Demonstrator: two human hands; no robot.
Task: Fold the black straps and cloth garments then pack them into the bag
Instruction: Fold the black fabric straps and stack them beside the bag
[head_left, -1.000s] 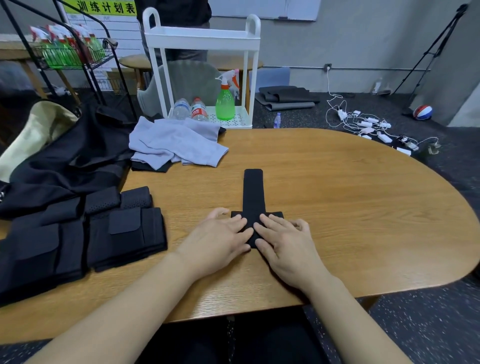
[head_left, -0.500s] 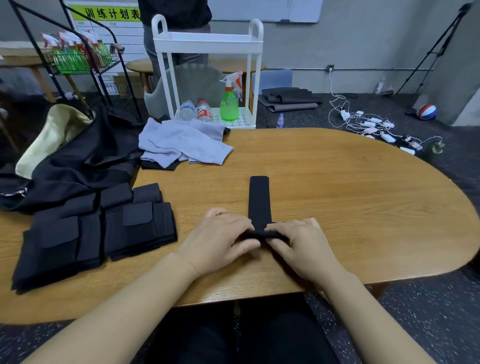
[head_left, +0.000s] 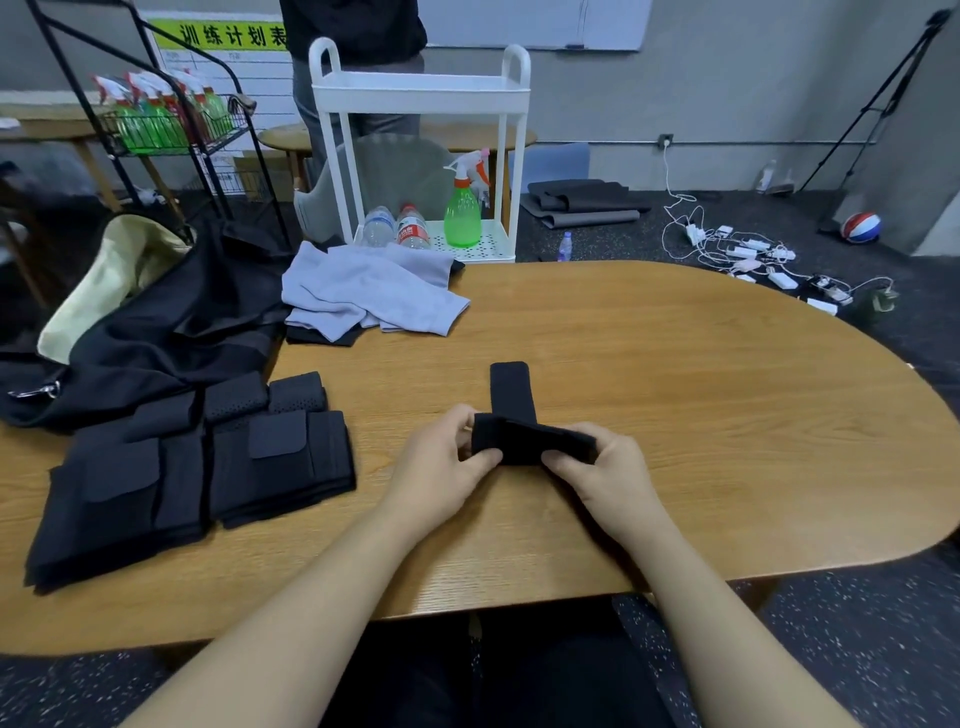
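Note:
A black strap (head_left: 511, 395) lies on the wooden table (head_left: 701, 405), its free end pointing away from me. Its near end is folded into a thick bundle lifted off the table. My left hand (head_left: 441, 467) pinches the bundle's left end and my right hand (head_left: 602, 470) pinches its right end. Two stacks of folded black straps (head_left: 280, 457) (head_left: 119, 499) sit to the left. A grey cloth garment (head_left: 374, 291) lies crumpled at the far left of the table over a dark piece. The black bag (head_left: 156, 343) with a cream lining sprawls open at the left edge.
A white trolley (head_left: 421, 93) with a green spray bottle (head_left: 462, 213) and water bottles stands behind the table. A person stands behind it. A black wire rack (head_left: 156, 119) with spray bottles is at far left. Cables and chargers litter the floor at right.
Both hands went from pressing the strap's near end flat on the table to pinching it and lifting the folded bundle up off the surface.

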